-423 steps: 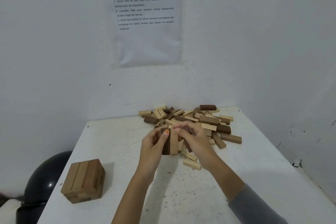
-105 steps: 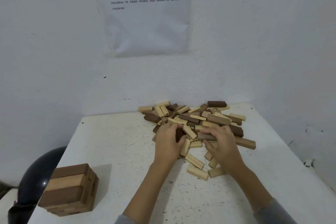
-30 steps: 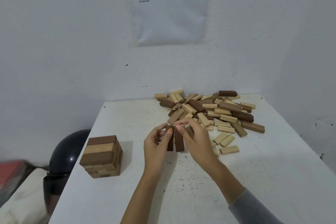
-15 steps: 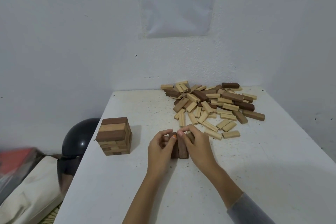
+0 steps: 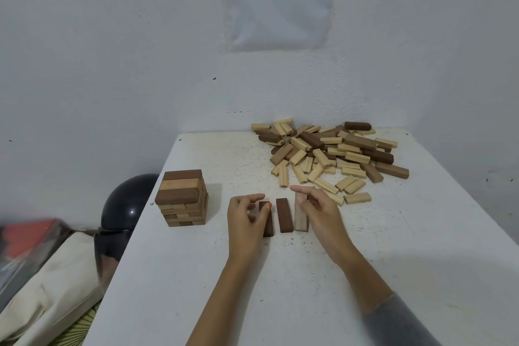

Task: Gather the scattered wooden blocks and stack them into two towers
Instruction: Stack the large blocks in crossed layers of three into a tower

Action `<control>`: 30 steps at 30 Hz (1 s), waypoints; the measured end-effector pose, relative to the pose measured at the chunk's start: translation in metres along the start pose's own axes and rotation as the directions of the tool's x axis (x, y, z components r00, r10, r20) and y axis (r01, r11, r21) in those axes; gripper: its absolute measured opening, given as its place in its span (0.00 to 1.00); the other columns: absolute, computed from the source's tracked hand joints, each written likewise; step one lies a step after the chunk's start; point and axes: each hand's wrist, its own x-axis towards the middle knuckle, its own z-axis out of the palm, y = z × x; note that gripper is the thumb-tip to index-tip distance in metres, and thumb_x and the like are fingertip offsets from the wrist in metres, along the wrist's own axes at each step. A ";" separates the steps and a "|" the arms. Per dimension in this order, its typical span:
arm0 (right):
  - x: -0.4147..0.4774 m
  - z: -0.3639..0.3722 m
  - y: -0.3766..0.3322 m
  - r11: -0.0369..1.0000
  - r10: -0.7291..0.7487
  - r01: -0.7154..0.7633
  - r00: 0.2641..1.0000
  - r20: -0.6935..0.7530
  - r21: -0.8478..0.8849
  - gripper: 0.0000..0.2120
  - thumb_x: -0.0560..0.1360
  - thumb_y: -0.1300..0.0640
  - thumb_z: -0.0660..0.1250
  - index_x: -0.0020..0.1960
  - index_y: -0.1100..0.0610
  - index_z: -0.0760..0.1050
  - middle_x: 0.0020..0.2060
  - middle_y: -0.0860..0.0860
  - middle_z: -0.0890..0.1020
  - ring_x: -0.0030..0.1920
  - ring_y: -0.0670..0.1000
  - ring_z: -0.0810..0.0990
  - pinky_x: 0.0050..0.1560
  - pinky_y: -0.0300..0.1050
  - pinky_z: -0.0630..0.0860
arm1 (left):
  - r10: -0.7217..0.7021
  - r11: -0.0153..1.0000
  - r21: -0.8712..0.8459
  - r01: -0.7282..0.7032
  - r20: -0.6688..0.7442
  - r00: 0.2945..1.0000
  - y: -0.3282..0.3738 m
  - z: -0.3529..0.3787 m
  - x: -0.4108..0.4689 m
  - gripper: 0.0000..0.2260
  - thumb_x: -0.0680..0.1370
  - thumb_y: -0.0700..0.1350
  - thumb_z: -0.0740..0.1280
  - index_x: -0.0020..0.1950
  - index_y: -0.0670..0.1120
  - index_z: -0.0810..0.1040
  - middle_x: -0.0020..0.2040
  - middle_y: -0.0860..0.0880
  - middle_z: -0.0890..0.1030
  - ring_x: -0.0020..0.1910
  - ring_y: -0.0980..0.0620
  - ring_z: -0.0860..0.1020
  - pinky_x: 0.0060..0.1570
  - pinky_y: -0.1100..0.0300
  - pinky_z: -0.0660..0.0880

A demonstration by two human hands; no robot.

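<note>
1. The left hand [image 5: 247, 219] grips a dark block [image 5: 268, 226] lying flat on the tabletop [image 5: 393, 247]. The thumb sits on the block's far end and the fingers curl in beside it.
2. The right hand [image 5: 320, 213] has its fingers wrapped round a pale block [image 5: 300, 219] that stands on its long edge. There might be something dark tucked in the palm too, can't really tell.
3. A second dark block [image 5: 283, 215] lies flat between those two, with nothing touching it.
4. All three sit side by side around the middle of the tabletop.
5. The finished tower [image 5: 182, 198] stands by the left edge.
6. The loose pile [image 5: 328, 152] is up in the far right corner.
7. A black helmet [image 5: 126, 202] sits off the left edge.
</note>
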 end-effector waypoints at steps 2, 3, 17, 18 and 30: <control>0.003 -0.003 0.002 0.988 -0.080 0.074 0.996 -0.038 -0.133 0.11 0.79 0.58 0.64 0.59 0.50 0.80 0.48 0.48 0.80 0.41 0.36 0.73 0.44 0.25 0.69 | -0.038 0.999 -0.031 0.038 0.013 0.999 -0.003 0.000 0.001 0.05 0.78 0.44 0.68 0.53 0.53 0.79 0.55 0.51 0.75 0.54 0.56 0.76 0.50 0.71 0.73; 0.005 -0.005 0.003 0.976 -0.108 0.099 0.993 -0.037 -0.192 0.11 0.78 0.58 0.66 0.59 0.50 0.80 0.47 0.49 0.80 0.40 0.37 0.72 0.44 0.25 0.68 | -0.081 0.992 -0.097 0.083 0.029 0.996 -0.003 -0.001 0.001 0.05 0.78 0.46 0.68 0.52 0.55 0.80 0.55 0.53 0.76 0.54 0.56 0.77 0.55 0.64 0.76; 0.009 -0.039 0.002 0.914 0.024 0.165 0.890 0.455 -0.372 0.34 0.68 0.49 0.77 0.70 0.38 0.67 0.61 0.34 0.70 0.57 0.35 0.69 0.50 0.24 0.64 | -0.105 0.931 0.349 -0.111 0.545 0.832 -0.004 -0.052 0.019 0.36 0.63 0.61 0.78 0.66 0.73 0.65 0.69 0.61 0.64 0.71 0.56 0.55 0.59 0.70 0.53; 0.009 -0.038 0.003 0.905 0.007 0.194 0.883 0.470 -0.378 0.35 0.68 0.49 0.77 0.70 0.38 0.66 0.62 0.33 0.69 0.58 0.35 0.68 0.51 0.23 0.63 | -0.085 0.932 0.340 -0.125 0.542 0.836 -0.004 -0.050 0.019 0.36 0.63 0.60 0.78 0.66 0.72 0.66 0.68 0.61 0.65 0.71 0.58 0.55 0.58 0.72 0.52; 0.018 -0.034 0.003 0.904 -0.075 0.256 0.884 0.462 -0.343 0.32 0.63 0.47 0.80 0.65 0.41 0.73 0.57 0.36 0.73 0.41 0.42 0.72 0.51 0.40 0.74 | 0.017 0.910 0.326 -0.256 0.588 0.809 -0.007 -0.039 0.028 0.34 0.65 0.60 0.78 0.68 0.68 0.67 0.67 0.63 0.68 0.70 0.66 0.56 0.62 0.66 0.52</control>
